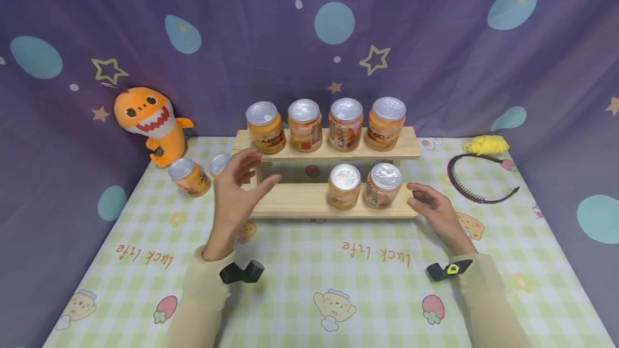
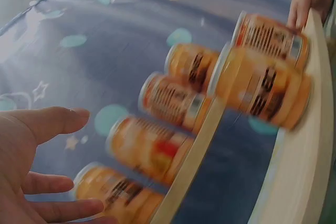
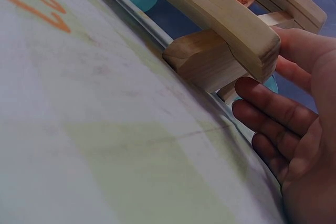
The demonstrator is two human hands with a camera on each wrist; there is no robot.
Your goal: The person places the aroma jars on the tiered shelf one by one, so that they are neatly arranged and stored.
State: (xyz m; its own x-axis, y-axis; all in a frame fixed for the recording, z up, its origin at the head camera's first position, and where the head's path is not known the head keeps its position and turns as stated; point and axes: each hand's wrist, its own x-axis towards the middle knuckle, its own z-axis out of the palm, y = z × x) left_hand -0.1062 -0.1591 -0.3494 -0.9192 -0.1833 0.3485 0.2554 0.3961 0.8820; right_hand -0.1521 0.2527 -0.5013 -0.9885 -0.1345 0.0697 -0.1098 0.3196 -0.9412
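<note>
The two-tier wooden rack (image 1: pixel 309 200) stands mid-table, its lower shelf bearing two orange jars (image 1: pixel 344 186) right of centre. The right hand (image 1: pixel 432 209), fingers relaxed, touches the shelf's right end at 3 o'clock. The left hand (image 1: pixel 238 191) hovers spread and empty at its left end, 9 o'clock.

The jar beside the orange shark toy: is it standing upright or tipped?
Tipped: the jar leans on the tablecloth, its foil lid angled up and to the left.

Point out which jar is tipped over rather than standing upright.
The jar on the tablecloth beside the shark plush, left of the wooden rack; it leans, unlike the shelved ones.
</note>
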